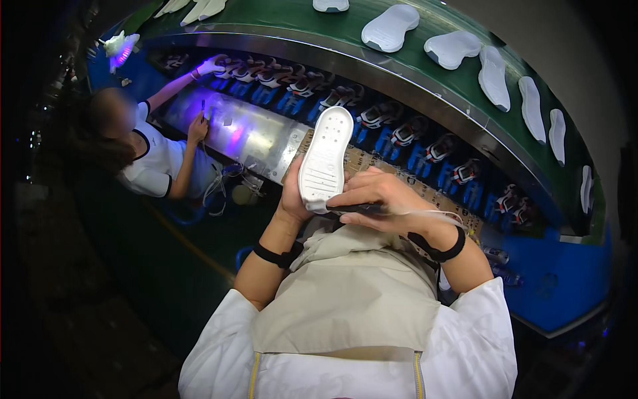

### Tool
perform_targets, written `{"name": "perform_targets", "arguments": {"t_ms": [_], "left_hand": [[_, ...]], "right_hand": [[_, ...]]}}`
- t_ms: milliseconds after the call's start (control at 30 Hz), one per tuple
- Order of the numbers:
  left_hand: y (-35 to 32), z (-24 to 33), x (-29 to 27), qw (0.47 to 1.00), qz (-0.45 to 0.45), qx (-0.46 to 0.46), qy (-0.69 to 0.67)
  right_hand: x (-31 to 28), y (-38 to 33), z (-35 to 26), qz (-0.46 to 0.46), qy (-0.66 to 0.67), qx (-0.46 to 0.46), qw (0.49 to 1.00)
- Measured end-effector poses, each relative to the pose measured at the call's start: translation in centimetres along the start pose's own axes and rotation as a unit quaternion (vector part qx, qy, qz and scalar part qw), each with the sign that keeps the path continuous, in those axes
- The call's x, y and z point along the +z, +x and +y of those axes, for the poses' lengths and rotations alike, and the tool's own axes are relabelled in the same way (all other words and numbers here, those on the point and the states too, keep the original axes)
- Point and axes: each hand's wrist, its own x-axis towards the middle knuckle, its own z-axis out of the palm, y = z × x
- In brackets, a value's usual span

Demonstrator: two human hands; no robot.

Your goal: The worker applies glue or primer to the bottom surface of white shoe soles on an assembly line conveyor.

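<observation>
My left hand (pixel 292 189) is wrapped round the left side of a white shoe sole (pixel 323 149), which is held upright in front of me. Its upper part has small round dimples, and ridges cross its lower part. At the sole's lower right end, my right hand (pixel 382 199) is closed on a dark slim tool (pixel 364 208) whose tip touches or nearly touches the sole's edge. A thin pale cord (pixel 432 213) runs from that hand past my wrist. The tool's exact kind cannot be made out. Black bands circle both my wrists.
Several shoe uppers (pixel 377 114) stand on blue holders along a lower line. Above it, a green conveyor belt (pixel 425 86) carries several white soles (pixel 392 28). At left a co-worker (pixel 163 149) reaches toward the uppers beside a metal plate (pixel 242 133). Brown cardboard (pixel 432 196) lies ahead of my hands.
</observation>
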Motion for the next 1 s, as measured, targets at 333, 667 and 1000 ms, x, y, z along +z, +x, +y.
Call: {"name": "perform_targets", "arguments": {"t_ms": [333,667,1000], "left_hand": [[-1.2,0.4,0.9,0.934,-0.032,0.141,0.327],[-2.3,1.3,0.7,0.91,-0.028,0.193,0.365],[-3.2,3.2,-2.4,0.999,0.019,-0.036,-0.033]], "right_hand": [[0.6,-4.4,3.2,0.38,0.141,0.125,0.906],[2.9,-6.5,4.7,0.408,0.148,0.21,0.876],[4.6,-9.1,5.9,0.426,0.144,0.226,0.864]]}}
